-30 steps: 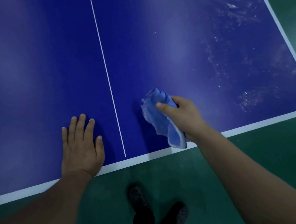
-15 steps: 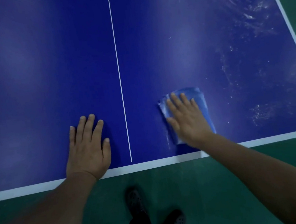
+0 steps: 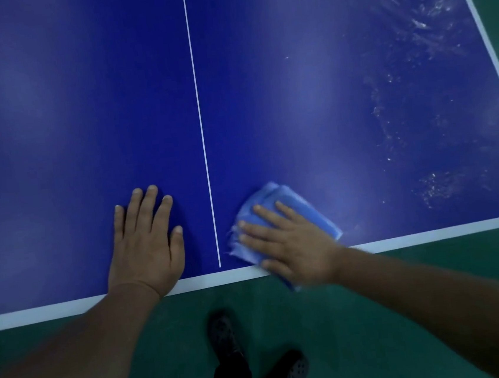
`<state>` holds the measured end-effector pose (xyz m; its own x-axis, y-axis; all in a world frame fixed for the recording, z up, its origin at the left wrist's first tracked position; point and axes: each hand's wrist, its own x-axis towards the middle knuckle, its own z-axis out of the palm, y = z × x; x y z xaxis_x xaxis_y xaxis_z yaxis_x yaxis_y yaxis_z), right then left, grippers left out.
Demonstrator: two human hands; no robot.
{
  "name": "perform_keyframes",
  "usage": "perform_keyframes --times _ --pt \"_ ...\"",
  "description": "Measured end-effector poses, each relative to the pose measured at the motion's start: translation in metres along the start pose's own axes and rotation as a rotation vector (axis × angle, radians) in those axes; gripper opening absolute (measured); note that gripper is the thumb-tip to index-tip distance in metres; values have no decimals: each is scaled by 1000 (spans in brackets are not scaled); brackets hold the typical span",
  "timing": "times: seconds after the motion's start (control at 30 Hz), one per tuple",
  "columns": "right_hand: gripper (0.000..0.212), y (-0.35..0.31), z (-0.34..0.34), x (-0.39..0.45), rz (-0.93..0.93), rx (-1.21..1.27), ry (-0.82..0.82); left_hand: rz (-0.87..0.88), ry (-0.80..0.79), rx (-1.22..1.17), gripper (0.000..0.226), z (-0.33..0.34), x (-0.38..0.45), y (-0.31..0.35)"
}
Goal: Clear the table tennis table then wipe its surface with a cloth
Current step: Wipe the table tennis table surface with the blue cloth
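A folded light-blue cloth (image 3: 288,215) is lying flat on the dark-blue table tennis table (image 3: 80,114), just right of the thin white centre line (image 3: 202,132) and at the near white end line (image 3: 431,232), with one corner hanging a little past that edge. The right hand (image 3: 291,243) is pressing down on the cloth with straight, spread fingers, clasping nothing, the fingertips pointing toward the centre line and the forearm reaching in from the lower right. The cloth is showing soft rounded folds on its far side and a slightly frayed-looking edge nearest the centre line. Just left of the centre line, the left hand (image 3: 146,245) is resting palm-down on the bare table, fingers straight and close together, pointing away from the person, wrist crossing the end line. Whitish smears (image 3: 421,78) are covering the table well right of the cloth, toward the side line. Below the table edge, dark shoes (image 3: 226,336) are standing on a green floor (image 3: 363,315).
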<state>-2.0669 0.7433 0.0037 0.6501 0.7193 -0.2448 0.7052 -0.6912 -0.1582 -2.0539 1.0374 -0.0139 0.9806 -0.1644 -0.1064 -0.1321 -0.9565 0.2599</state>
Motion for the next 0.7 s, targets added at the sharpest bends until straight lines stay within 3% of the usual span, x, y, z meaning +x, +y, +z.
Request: perform_keyframes --times 0.07,0.17,0.23,0.3,0.37,0.43,0.5,0.57,0.7 --pt "55 45 -6 -12 98 -79 40 -5 0 0 64 0 0 0" --pt "56 87 -20 17 623 47 130 1 -1 -3 65 -1 0 1" --pt "55 74 -23 60 852 96 228 9 11 -23 65 -1 0 0" --pt "56 39 -20 97 773 77 247 17 28 -59 63 -1 0 -2" --pt "60 -13 -11 108 487 21 232 20 55 -113 63 -1 -1 -3" --pt "56 -54 3 80 305 37 199 19 71 -141 64 0 -1 -4" --pt "54 -51 13 33 294 52 159 22 75 -135 64 0 -1 -4" --pt "55 -13 19 -16 460 9 165 30 66 -124 63 0 -1 -4" --pt "60 71 13 -87 1172 141 167 38 72 -122 64 -1 -2 -3"
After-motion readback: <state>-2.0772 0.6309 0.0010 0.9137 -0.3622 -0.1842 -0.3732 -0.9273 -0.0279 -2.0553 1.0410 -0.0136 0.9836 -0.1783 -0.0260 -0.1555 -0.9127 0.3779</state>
